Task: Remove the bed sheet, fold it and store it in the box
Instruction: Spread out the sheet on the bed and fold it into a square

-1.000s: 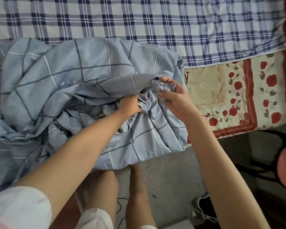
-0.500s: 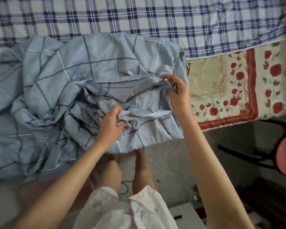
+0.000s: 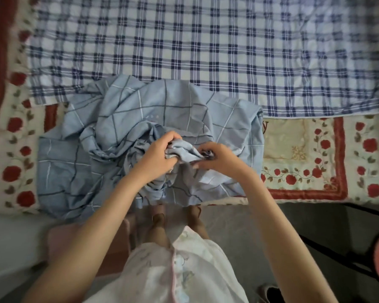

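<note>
View from the head camera, looking down on a bed from its near edge. The light blue cotton bed sheet with thin dark and white grid lines (image 3: 127, 136) lies crumpled in a loose heap on the near half of the bed, left of centre, and its near hem hangs over the mattress edge toward the grey floor (image 3: 238, 226). The left hand (image 3: 156, 153) closes its grip on a bunched fold near the middle of the heap, with the fingers curled round the cloth and the knuckles uppermost. The right hand (image 3: 217, 159), just to the right of it, holds a tight grip on a small gathered knot of the same sheet, pinched between thumb and fingers. A short span of fabric runs between the two hands, which are near each other but apart. Beneath the heap, a navy-and-white plaid sheet (image 3: 206, 51) covers the far part of the bed. A cream quilt with red roses and a red border (image 3: 304, 154) shows at the left and near right of the bed. The sheet's far edge overlaps the plaid, and its right edge lies on the quilt. The person's white patterned garment (image 3: 184, 270) fills the near centre. A black metal frame (image 3: 328, 248) stands on the floor at the near right.
</note>
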Demonstrator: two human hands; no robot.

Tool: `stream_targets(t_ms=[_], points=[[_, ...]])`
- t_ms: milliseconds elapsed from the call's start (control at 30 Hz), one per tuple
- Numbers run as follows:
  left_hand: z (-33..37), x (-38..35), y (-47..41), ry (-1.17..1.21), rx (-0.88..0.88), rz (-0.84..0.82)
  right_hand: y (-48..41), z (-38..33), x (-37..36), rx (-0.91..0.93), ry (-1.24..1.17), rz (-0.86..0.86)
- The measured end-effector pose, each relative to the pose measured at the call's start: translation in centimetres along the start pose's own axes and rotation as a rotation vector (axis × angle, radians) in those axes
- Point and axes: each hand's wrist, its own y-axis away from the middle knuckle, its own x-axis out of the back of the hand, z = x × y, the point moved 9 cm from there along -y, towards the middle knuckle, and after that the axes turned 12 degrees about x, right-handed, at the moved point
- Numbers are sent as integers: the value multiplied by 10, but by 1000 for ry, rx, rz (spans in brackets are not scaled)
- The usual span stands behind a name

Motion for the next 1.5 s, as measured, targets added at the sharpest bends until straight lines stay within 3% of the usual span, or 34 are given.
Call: stream_targets(t_ms=[133,233,333,600,700,833,933,1067,1200,1367,1500], points=[[21,39,13,7,-31,66,4,-35,16,14,-64,-147],[32,81,20,-85,-63,219,3,-61,50,24,-132,-8],[42,109,37,-137,21,318,-1,-77,72,44,-148,99],[74,136,73,-471,-9,584,-4,-98,78,60,-169,96],[78,138,78,-630,-1,520,-1,-88,84,31,-201,153],[59,136,81,-528,151,213,6,-70,105,-5,-238,287],[35,145,92,-492,245,156,14,-48,117,-52,-312,443],[15,166,105,-368,247,312,19,-31,120,-111,-236,570],[16,169,115,-310,199,444,17,-36,113,-157,-264,586],[11,191,134,-583,312,700,23,-36,118,-174,-344,690],[0,219,156,-542,371,932,26,-28,112,-239,-378,821]])
